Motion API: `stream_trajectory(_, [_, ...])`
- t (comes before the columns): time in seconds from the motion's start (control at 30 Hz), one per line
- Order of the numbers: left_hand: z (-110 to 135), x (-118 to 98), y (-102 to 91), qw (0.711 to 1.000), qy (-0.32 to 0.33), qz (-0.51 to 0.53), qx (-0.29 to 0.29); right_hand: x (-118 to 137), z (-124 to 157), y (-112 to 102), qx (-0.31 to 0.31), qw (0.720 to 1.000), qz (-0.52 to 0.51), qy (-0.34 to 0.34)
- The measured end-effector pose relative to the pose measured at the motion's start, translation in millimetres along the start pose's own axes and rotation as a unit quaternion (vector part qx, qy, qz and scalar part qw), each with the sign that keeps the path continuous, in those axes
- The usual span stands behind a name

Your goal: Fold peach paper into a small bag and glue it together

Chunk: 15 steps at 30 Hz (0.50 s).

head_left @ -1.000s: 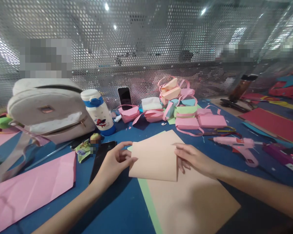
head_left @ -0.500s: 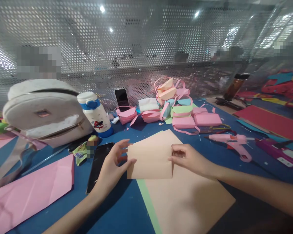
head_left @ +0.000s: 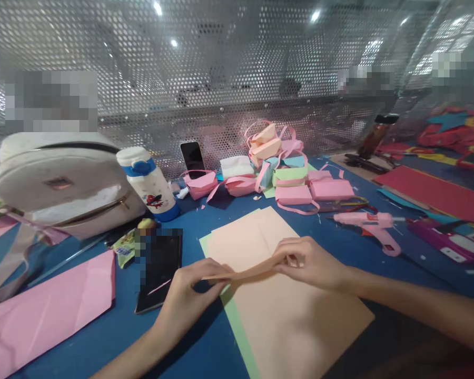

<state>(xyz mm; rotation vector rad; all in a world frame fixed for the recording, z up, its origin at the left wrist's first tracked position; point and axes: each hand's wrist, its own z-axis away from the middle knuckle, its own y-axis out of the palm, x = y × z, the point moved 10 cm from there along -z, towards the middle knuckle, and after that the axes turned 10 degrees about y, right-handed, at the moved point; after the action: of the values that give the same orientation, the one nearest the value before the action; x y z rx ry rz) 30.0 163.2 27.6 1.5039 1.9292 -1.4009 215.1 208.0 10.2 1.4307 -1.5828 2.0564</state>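
Between my two hands is a folded piece of tan paper point(head_left: 248, 273), turned nearly edge-on so that it shows as a thin strip. My left hand point(head_left: 195, 289) pinches its left end between thumb and fingers. The right end is pinched in my right hand point(head_left: 310, 260), fingers curled. Below the folded paper lie larger sheets of tan paper point(head_left: 296, 326) on the blue table, with a green sheet point(head_left: 239, 329) showing along their left edge. Just left of my left hand lies a black tablet-like slab point(head_left: 164, 263).
Small paper bags point(head_left: 294, 195) line the back, near a propped phone point(head_left: 192, 157). A white bottle point(head_left: 148, 184) and a backpack point(head_left: 63, 184) stand left, behind pink paper point(head_left: 59, 310). Rightward lie a pink glue gun point(head_left: 373, 223), a purple device point(head_left: 450, 239) and red paper point(head_left: 438, 192).
The folded tan paper has tipped from facing me to nearly edge-on. My left hand has moved down a little and closed on its left end; my right hand keeps its pinch.
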Motion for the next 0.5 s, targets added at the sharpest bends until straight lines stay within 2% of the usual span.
stream_trajectory(0.07, [3.5,14.0,-1.1,0.997,-0.069,0.005,-0.018,-9.9,-1.3,1.9,0.003,0.998,-0.033,0.047])
stream_trajectory(0.17, [9.9,36.6,-1.6,0.981,-0.178,0.068,-0.047,-15.5,-3.2,6.5,0.028,0.984,-0.149,0.097])
stream_trajectory(0.23, [10.3,43.2,-2.5,0.967,-0.209,0.123,-0.076,-13.9,-4.6,8.1,0.038,0.967,-0.227,0.112])
stream_trajectory(0.3, [7.0,42.9,-7.4,0.958,-0.206,0.160,-0.118,-13.7,-6.2,3.8,0.015,0.955,-0.273,0.115])
stream_trajectory(0.37, [2.8,39.3,-14.1,0.953,-0.188,0.176,-0.159,-15.6,-6.9,-4.8,-0.034,0.947,-0.301,0.107])
stream_trajectory(0.5, [-3.1,28.2,-28.0,0.957,-0.133,0.145,-0.212,-17.6,-4.6,-19.3,-0.115,0.936,-0.328,0.063])
